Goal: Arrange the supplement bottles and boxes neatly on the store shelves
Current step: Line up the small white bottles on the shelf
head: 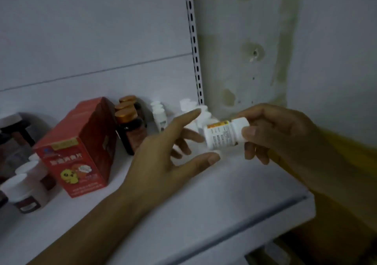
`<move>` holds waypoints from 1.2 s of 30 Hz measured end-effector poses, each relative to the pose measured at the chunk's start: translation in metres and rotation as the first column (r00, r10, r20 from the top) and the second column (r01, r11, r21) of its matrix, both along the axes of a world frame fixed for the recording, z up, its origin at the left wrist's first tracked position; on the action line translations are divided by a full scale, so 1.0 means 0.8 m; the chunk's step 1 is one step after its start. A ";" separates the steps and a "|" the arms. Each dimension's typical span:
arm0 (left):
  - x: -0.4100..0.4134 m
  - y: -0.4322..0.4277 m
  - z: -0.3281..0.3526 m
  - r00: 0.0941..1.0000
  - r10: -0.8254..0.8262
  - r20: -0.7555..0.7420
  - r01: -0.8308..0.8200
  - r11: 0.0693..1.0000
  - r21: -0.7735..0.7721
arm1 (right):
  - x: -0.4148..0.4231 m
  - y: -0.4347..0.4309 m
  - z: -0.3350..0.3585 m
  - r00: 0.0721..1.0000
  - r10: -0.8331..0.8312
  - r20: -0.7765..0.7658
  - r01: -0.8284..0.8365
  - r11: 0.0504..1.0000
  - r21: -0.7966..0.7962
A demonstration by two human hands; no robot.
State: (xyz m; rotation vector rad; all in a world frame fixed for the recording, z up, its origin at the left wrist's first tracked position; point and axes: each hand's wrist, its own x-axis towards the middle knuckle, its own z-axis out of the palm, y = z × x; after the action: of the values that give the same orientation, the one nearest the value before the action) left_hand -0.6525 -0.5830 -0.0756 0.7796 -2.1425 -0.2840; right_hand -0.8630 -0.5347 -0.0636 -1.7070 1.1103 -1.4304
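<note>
My right hand grips a small white bottle with an orange-topped label by its cap end, holding it sideways above the white shelf. My left hand is spread open just left of the bottle, fingers straight, fingertips near the bottle's base; I cannot tell whether they touch it. Behind the hands stand more white bottles at the back of the shelf. A red box stands to the left, with dark bottles with gold caps beside it.
Small white bottles line up behind the gold-capped ones. White-capped dark jars sit at the far left. A slotted upright ends the shelf bay; a stained wall lies right of it. The shelf's front edge runs bottom right.
</note>
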 end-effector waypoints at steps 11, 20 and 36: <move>0.002 0.002 -0.005 0.988 -0.103 0.113 0.114 0.989 -0.096 | 0.003 0.003 -0.023 0.994 0.103 -0.045 -0.093 0.979 0.184; 0.000 -0.003 -0.004 0.988 -0.101 0.115 0.115 0.987 -0.116 | 0.000 -0.001 -0.027 0.991 0.128 -0.043 -0.120 0.982 0.149; 0.005 -0.003 -0.008 0.990 0.081 0.112 -0.072 0.994 -0.078 | 0.003 -0.004 -0.005 1.000 -0.014 -0.010 0.014 1.000 -0.023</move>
State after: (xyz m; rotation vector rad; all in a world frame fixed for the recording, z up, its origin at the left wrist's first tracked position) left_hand -0.6489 -0.5854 -0.0820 0.8514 -2.2116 -0.1208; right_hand -0.8607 -0.5381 -0.0674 -1.7270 1.1175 -1.4498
